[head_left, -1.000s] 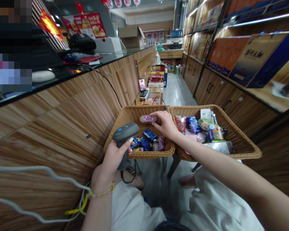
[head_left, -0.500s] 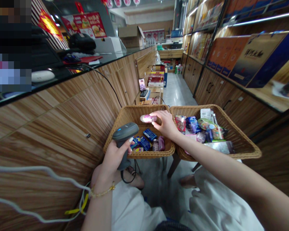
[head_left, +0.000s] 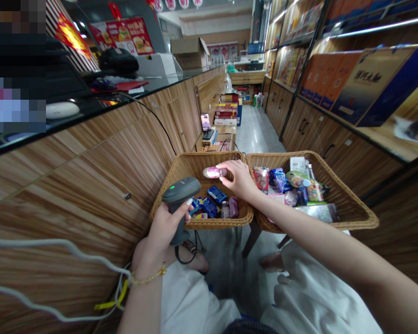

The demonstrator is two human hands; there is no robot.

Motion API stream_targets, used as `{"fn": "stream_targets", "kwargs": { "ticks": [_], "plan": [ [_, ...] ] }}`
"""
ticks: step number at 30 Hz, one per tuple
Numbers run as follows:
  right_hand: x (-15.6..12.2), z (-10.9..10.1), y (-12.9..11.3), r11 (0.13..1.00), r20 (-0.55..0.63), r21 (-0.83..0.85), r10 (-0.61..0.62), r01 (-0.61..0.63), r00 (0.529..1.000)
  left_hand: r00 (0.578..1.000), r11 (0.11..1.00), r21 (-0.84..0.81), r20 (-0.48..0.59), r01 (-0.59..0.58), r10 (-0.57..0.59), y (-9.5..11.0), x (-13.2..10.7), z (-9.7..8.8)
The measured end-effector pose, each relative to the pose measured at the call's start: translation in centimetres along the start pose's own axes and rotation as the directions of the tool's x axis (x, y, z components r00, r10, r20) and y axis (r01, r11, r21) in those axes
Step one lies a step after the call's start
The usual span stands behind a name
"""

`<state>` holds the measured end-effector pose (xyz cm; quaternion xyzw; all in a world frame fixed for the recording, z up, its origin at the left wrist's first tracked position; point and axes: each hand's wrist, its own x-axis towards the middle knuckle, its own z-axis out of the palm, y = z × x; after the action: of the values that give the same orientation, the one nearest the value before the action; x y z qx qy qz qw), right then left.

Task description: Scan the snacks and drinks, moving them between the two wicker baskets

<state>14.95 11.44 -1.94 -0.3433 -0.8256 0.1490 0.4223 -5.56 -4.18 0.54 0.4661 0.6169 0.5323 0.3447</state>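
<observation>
My left hand (head_left: 169, 225) is wrapped round the handle of a grey barcode scanner (head_left: 181, 189), whose small indicator light glows green. Its head faces a small pink-labelled bottle (head_left: 213, 172), brightly lit on the label. Thumb and fingers of my right hand (head_left: 238, 178) pinch that bottle by one end, lying sideways above the left wicker basket (head_left: 184, 162). Inside this basket lie blue packets (head_left: 216, 195), a small clear jar (head_left: 225, 209) and a purple item (head_left: 233, 207). My right forearm passes over the right wicker basket (head_left: 355, 215), hiding part of its contents.
Assorted sweets and packets (head_left: 292, 185) fill the right basket. A wooden counter (head_left: 125, 157) runs along the left, shelves with boxes (head_left: 362, 88) along the right. Stacked boxes (head_left: 226, 111) and a phone (head_left: 205, 123) stand beyond the baskets. A white cable (head_left: 55, 246) hangs at lower left.
The scanner's indicator light has turned from blue to green. Both hands, the scanner and the bottle stay almost in the same place.
</observation>
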Motion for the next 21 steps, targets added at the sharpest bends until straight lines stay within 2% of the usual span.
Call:
{"fn": "stream_targets", "kwargs": {
  "ticks": [8,12,16,21],
  "plan": [
    [-0.2,-0.4,-0.2,1.0,0.009,0.01,0.008,-0.009,1.0,1.0,1.0,0.008,-0.003,-0.01,0.01,0.0,0.0,0.1],
    [0.1,-1.0,-0.6,0.999,0.0,-0.046,0.008,-0.008,1.0,1.0,1.0,-0.004,-0.003,-0.013,0.013,-0.1,0.1,0.0],
    [0.0,-4.0,-0.5,0.982,-0.056,-0.182,-0.066,0.054,0.996,0.999,0.999,-0.006,0.006,-0.033,0.033,-0.2,0.2,-0.1],
    [-1.4,-10.2,1.1,0.947,-0.225,-0.313,-0.004,-0.069,0.974,1.0,0.999,-0.022,0.002,-0.028,0.028,-0.2,0.2,0.0]
  ]
}}
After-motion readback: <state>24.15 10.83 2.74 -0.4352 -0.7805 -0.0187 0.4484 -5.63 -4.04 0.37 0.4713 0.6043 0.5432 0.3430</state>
